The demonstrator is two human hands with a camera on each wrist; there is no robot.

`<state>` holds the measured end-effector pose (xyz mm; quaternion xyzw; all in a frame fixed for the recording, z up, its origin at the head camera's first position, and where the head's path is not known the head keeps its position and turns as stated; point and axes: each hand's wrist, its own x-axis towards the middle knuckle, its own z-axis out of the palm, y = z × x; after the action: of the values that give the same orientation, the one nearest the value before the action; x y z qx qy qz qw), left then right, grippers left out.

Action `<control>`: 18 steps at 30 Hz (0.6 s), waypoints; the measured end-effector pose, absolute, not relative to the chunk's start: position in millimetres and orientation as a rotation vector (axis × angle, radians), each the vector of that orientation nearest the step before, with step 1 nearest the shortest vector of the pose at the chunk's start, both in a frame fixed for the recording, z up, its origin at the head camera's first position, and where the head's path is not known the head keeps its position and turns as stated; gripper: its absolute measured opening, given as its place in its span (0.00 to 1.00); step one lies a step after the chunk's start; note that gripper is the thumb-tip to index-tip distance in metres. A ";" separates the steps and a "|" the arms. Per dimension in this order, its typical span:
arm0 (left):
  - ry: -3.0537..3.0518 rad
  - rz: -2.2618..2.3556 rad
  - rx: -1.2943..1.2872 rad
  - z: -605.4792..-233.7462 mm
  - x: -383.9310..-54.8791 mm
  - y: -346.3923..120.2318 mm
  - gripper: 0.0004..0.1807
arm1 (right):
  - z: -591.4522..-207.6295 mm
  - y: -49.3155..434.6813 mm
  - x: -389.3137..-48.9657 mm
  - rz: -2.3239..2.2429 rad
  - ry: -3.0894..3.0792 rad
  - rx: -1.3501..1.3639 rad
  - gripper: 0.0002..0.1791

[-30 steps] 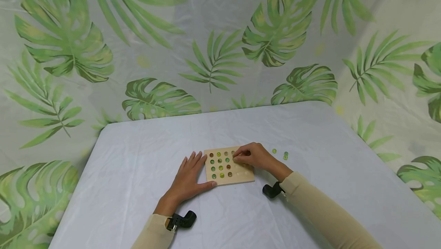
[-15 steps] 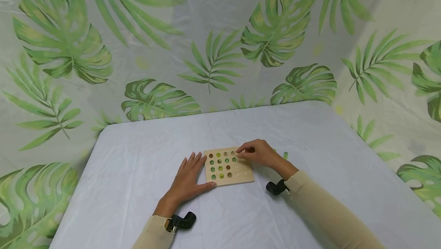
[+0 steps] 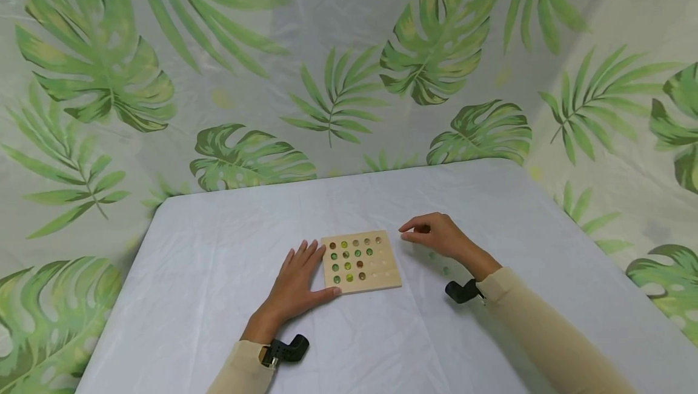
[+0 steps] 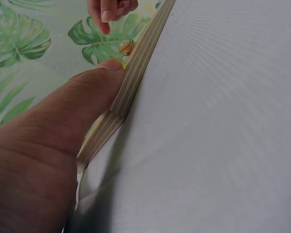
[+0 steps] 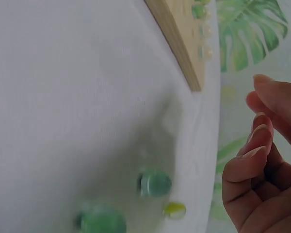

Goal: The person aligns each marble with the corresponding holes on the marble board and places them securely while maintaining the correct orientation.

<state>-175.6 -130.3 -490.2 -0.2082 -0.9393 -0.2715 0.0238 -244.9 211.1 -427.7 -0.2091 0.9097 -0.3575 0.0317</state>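
Leaf-printed cloth (image 3: 332,100) backed a white surface (image 3: 229,260); a wooden board (image 3: 376,283) lay between its left and right edges. Spread fingers of the left hand (image 3: 295,285) touched the board; those of the right hand (image 3: 438,236) hung loosely curled, gripping nothing visible. Loose marbles (image 5: 156,183) nearer the right edge, probably hard and slippery, suited a side pinch.

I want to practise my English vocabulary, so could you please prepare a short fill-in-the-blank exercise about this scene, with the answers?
The left hand touches a board made of ____.
The row farthest from the person holds ____ marbles.
In the right wrist view, two loose green marbles lie near a smaller-looking ____ one.
Missing words: wood; five; yellow.
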 end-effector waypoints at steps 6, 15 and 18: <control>-2.915 -0.831 -0.647 -489.5 -176.0 -131.1 0.55 | -424.9 233.9 -246.9 -1.095 2.857 -0.613 0.14; -2.913 -0.839 -0.638 -490.3 -175.5 -130.3 0.55 | -426.7 261.8 -248.7 -1.059 2.906 -0.521 0.15; -2.916 -0.829 -0.640 -491.0 -175.7 -130.0 0.54 | -430.8 269.6 -248.7 -1.037 2.922 -0.482 0.14</control>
<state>-175.7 -130.0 -491.0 -0.2064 -0.9410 -0.2674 0.0215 -248.7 269.6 -430.8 -0.1537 0.9313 -0.3304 0.0019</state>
